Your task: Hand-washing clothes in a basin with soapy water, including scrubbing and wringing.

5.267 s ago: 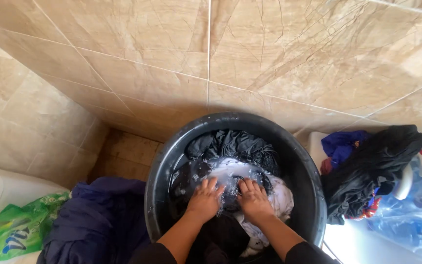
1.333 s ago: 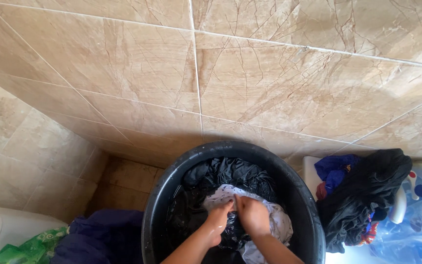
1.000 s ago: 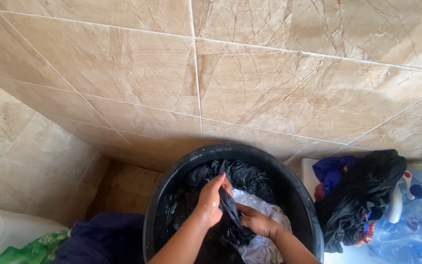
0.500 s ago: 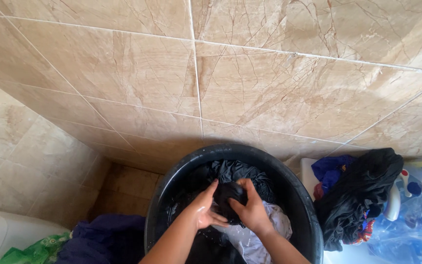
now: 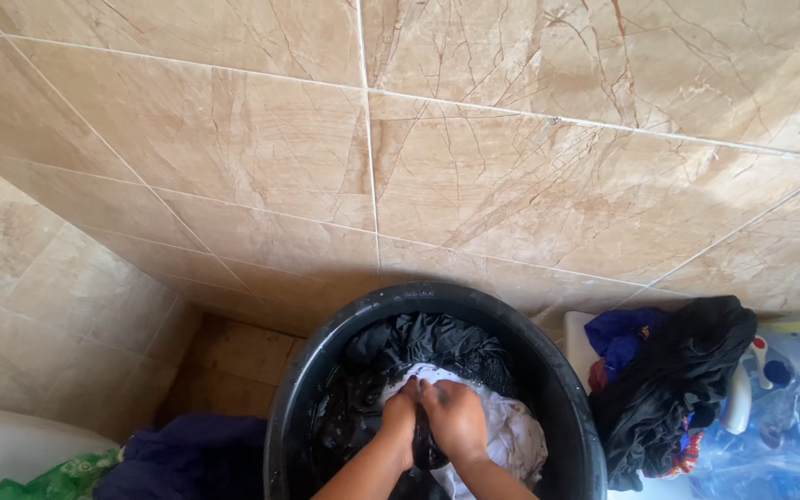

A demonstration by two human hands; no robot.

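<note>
left hand (image 5: pixel 400 417), right hand (image 5: pixel 456 418), bare forearms, sleeveless

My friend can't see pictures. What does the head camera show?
Two hands, left and right, press wet clothes in a black tub by a tiled wall. More clothes are piled to the right.

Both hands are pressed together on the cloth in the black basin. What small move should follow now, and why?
Probably rub the dark garment between the left hand and right hand again. Both hands grip the same bunched fold, close together, over the wet white cloth inside the black basin, so a short scrubbing stroke seems fitting.
</note>
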